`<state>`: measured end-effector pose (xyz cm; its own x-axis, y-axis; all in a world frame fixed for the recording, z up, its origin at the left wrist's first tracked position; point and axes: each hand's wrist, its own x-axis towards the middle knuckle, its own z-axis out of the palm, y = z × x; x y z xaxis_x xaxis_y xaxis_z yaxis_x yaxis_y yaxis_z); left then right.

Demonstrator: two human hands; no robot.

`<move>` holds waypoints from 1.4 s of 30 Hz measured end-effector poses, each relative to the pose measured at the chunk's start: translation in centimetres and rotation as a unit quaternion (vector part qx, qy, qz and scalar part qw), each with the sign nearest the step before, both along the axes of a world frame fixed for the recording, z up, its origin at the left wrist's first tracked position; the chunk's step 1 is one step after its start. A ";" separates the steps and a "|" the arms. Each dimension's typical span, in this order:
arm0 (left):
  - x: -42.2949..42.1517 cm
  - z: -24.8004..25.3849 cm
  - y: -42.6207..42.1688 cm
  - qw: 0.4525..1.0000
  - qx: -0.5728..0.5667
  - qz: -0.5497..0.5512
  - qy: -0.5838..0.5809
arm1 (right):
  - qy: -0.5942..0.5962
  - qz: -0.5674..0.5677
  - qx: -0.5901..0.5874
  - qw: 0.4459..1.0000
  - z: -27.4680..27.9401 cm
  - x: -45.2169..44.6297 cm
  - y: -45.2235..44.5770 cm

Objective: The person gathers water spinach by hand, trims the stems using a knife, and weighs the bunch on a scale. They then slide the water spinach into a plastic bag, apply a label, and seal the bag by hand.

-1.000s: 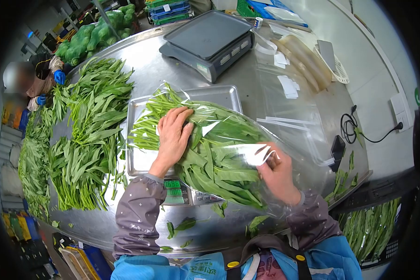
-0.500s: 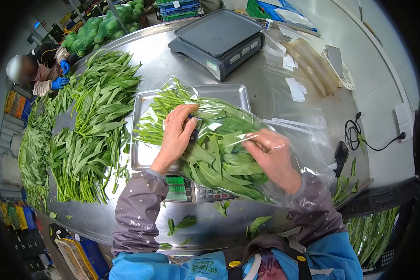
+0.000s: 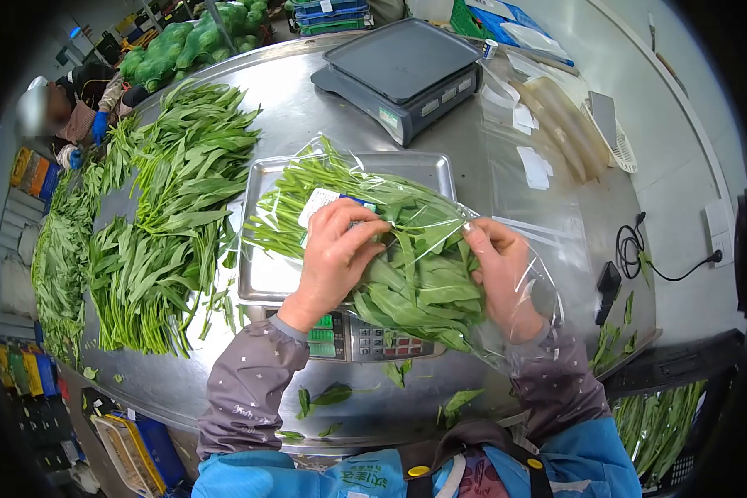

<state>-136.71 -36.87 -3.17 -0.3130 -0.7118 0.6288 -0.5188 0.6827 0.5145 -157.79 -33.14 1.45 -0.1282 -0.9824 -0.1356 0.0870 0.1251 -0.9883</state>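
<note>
A clear plastic bag (image 3: 465, 222) full of leafy greens (image 3: 423, 286) lies across the steel tray (image 3: 432, 170) of a scale (image 3: 373, 336). The stems (image 3: 295, 199) point to the far left, the leaves to the right. A white and blue label (image 3: 319, 203) shows on the bag beside my left hand (image 3: 336, 253), whose thumb and fingers pinch the film on top. My right hand (image 3: 505, 270) pinches the film near the bag's right end, partly behind the clear plastic. A fold of film is stretched between the two hands.
Loose greens (image 3: 174, 183) are piled on the left of the steel table. A second scale (image 3: 402, 75) stands at the back. Flat plastic bags (image 3: 506, 183) lie at right, near a black cable (image 3: 635, 249). Another person's gloved hand (image 3: 100, 127) is at far left.
My left hand has shifted right and turned, uncovering the label. My right hand has moved slightly up and right with the film, and the fold between the hands is now pulled tight.
</note>
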 end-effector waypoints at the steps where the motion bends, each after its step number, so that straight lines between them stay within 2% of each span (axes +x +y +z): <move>1: -0.2 0.0 0.0 0.999 -0.029 0.004 -0.027 | 0.000 0.000 0.000 1.000 0.1 0.1 0.0; 4: -0.7 0.2 0.0 0.996 -0.063 0.007 -0.067 | -0.100 -0.011 0.085 0.991 0.6 0.5 0.1; 6: -1.2 0.4 -0.2 0.993 -0.046 0.001 -0.113 | -0.109 0.011 0.092 0.990 0.4 0.5 0.3; 10: -1.5 -0.2 -0.9 0.983 -0.096 -0.020 -0.154 | -0.101 0.065 0.101 0.988 0.9 0.7 0.6; 12: -1.7 -0.5 -1.4 0.983 -0.112 -0.020 -0.147 | -0.102 0.067 0.099 0.988 0.9 0.7 0.6; 14: -1.7 -0.3 -1.5 0.990 -0.104 -0.032 -0.094 | -0.094 0.023 0.091 0.991 0.9 0.8 0.5; 18: -1.5 -0.1 -1.4 0.993 -0.081 -0.037 -0.072 | -0.099 0.044 0.073 0.991 -0.2 -0.3 0.2; 20: -1.5 0.0 -1.4 0.994 -0.079 -0.037 -0.062 | -0.016 0.015 0.000 1.000 -0.9 -0.3 -0.3; 21: -1.5 0.0 -1.4 0.994 -0.079 -0.038 -0.063 | -0.016 0.015 -0.001 1.000 -1.6 -0.5 -0.4; 23: -1.6 0.0 -1.4 0.997 -0.064 -0.031 -0.031 | 0.153 0.030 -0.082 0.984 -2.8 -1.4 -0.6; 24: -1.6 -0.1 -1.5 0.997 -0.062 -0.032 -0.030 | 0.153 0.030 -0.081 0.984 -3.2 -1.5 -0.6; 26: -1.7 -0.4 -1.5 0.999 -0.039 -0.025 -0.003 | 0.276 0.036 -0.121 0.953 -3.5 -1.6 -0.4; 30: -1.5 -0.9 -1.5 1.000 -0.011 -0.023 0.016 | 0.317 0.045 -0.107 0.941 -4.0 -2.0 0.0; 33: -1.3 -1.0 -1.5 0.997 0.052 -0.018 0.061 | 0.287 0.037 -0.111 0.951 -4.4 -2.3 0.1; 34: -1.3 -1.1 -1.5 0.997 0.049 -0.027 0.048 | 0.287 0.037 -0.110 0.951 -4.3 -2.2 0.1; 36: -1.3 -1.1 -1.5 0.998 0.042 -0.044 0.022 | 0.199 0.041 -0.085 0.976 -3.7 -1.8 0.3; 37: -1.3 -1.0 -1.5 0.998 0.043 -0.045 0.021 | 0.198 0.040 -0.084 0.976 -3.2 -1.5 0.3; 39: -1.4 -0.8 -1.4 0.999 0.020 -0.046 -0.009 | 0.280 0.098 -0.111 0.948 -2.3 -1.0 0.1; 42: -1.0 -0.8 -1.4 0.997 -0.001 -0.068 -0.037 | 0.249 0.097 -0.094 0.959 -1.7 -0.5 -0.5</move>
